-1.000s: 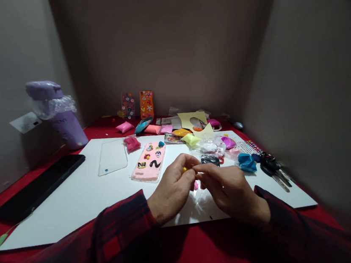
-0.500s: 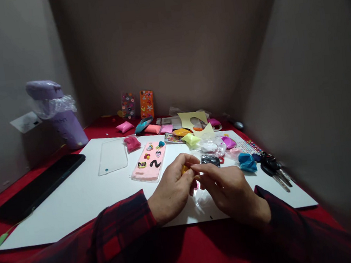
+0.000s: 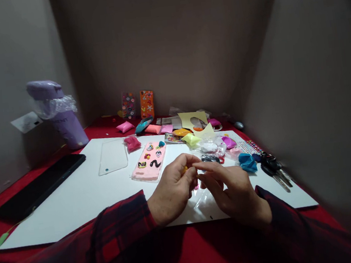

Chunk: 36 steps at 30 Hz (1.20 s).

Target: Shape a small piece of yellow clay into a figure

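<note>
My left hand point(image 3: 176, 187) is closed around a small yellow piece point(image 3: 185, 169), of which only a bit shows between thumb and fingers. Its fingertips meet those of my right hand point(image 3: 232, 188), whose fingers are bent in a pinch; what they pinch, if anything, is too small to make out. Below and between the hands lies clear plastic wrap point(image 3: 200, 205) on the white board point(image 3: 74, 195). To the left of my hands rests a pink phone case point(image 3: 147, 172) decorated with small coloured shapes.
A clear case point(image 3: 113, 156) and a black phone point(image 3: 40, 186) lie left. A purple bottle point(image 3: 69, 127) stands behind them. Coloured clay packets, including a blue one point(image 3: 247, 162), spread across the back and right, near keys point(image 3: 274, 168). Two decorated cases lean at the back.
Both hands stay nearly in place, with the fingers shifting slightly against each other. Less of the yellow piece shows now.
</note>
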Available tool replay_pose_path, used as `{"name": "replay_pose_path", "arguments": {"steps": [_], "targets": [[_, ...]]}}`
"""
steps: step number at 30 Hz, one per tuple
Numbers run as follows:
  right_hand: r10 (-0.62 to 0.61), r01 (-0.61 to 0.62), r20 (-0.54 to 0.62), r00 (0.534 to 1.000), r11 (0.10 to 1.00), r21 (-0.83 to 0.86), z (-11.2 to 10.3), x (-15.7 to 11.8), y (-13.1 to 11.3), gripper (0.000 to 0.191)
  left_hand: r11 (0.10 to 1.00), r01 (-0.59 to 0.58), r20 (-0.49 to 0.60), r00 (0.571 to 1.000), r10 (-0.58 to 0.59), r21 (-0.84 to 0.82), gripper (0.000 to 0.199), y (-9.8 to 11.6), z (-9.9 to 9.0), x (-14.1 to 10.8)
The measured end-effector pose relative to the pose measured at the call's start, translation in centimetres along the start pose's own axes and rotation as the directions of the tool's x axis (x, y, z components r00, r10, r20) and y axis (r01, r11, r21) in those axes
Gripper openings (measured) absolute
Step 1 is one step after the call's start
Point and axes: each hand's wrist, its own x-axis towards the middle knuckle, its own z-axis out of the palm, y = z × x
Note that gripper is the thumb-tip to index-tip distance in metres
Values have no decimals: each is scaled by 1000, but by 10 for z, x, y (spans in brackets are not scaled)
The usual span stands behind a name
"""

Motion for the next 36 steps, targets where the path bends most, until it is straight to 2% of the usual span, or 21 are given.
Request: {"name": "replay_pose_path", "arguments": {"steps": [11,17,36], "targets": [[25,-26,27,999,999,26,-1,0,-1,21,998,-16,-16,1000,17,61,22,1,-1,-1],[35,-35,46,998,999,-3,-1,-1,1,25,1000,-4,-45,999,5,21,27,-5,-2,0],[85,-76,101,991,993,-91,2,-4,4,18,996,36,-9,999,-35,86,17,-3,-4,2]]}}
